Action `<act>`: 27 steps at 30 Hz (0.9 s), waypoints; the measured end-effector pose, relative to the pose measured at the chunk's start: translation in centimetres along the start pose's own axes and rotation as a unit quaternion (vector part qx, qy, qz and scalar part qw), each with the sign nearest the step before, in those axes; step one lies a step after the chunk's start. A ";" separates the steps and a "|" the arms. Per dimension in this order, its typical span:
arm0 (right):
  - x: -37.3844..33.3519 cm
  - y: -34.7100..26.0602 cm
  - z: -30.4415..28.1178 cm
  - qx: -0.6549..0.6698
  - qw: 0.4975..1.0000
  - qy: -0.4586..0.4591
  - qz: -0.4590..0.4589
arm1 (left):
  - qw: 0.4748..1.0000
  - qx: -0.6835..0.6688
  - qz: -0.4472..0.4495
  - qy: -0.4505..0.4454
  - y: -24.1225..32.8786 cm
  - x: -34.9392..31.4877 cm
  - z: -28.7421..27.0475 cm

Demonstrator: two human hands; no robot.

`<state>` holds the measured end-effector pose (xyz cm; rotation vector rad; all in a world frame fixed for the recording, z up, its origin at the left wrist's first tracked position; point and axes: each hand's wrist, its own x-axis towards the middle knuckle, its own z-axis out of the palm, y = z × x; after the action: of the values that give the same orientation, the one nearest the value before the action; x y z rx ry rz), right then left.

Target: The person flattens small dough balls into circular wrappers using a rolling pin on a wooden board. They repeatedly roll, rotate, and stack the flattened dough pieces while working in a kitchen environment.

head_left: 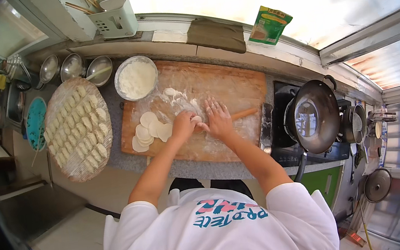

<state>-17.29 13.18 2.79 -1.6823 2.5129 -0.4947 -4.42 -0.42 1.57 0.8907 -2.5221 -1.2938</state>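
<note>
On the floured wooden board (243,86), my left hand (184,126) pinches the edge of a small dough round (196,120). My right hand (219,119) lies flat with its fingers spread, on top of a wooden rolling pin (244,113). The pin's right end sticks out beyond that hand; its left part is mostly hidden. Left of my left hand, several thin dough wrappers (143,132) overlap in a loose pile. Beyond my hands, a small lump of dough (170,92) sits among scattered flour.
A white bowl (118,87) of flour stands at the board's far left corner. Farther left, a round tray (82,177) carries rows of dumplings, near metal bowls (71,67). At right, a wok (316,117) sits on the stove. A green packet (270,25) stands on the sill.
</note>
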 end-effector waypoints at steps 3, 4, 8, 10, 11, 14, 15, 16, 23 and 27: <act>-6.0 -0.5 1.8 0.008 1.000 0.003 -0.009 | 0.996 0.055 0.059 -0.035 -1.4 -0.2 1.1; -7.7 -0.3 1.9 0.004 1.000 -0.007 -0.018 | 0.992 0.068 0.088 -0.055 -1.5 -0.5 1.3; -7.2 0.2 1.9 -0.009 0.999 -0.017 -0.033 | 0.985 0.078 0.141 -0.060 -1.8 -0.9 1.4; -4.1 0.4 2.1 -0.006 1.000 -0.005 -0.015 | 0.991 0.057 0.111 -0.041 -1.6 -0.5 1.3; -1.7 0.4 1.5 -0.001 1.000 0.004 -0.003 | 0.995 0.047 0.084 -0.034 -1.1 -0.3 0.9; 0.2 0.3 1.2 0.007 1.000 0.022 0.021 | 0.999 0.020 -0.005 -0.043 0.2 0.2 -0.4; 0.0 0.3 1.1 0.009 0.999 0.026 0.023 | 0.998 0.012 -0.037 -0.050 0.4 0.1 -0.6; -0.9 0.2 1.4 0.006 1.000 0.020 0.012 | 0.998 0.038 -0.017 -0.055 0.2 0.1 -0.6; -8.0 -0.2 1.7 0.003 0.999 0.006 -0.032 | 0.982 0.070 0.157 -0.071 -1.3 -1.1 0.4; 0.1 0.4 1.1 -0.016 1.000 0.026 0.001 | 0.999 0.034 0.007 -0.009 -1.3 -0.2 0.0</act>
<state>-17.42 13.04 1.62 -1.6999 2.5730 -0.5075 -3.72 -0.91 0.58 0.8773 -2.5956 -1.2249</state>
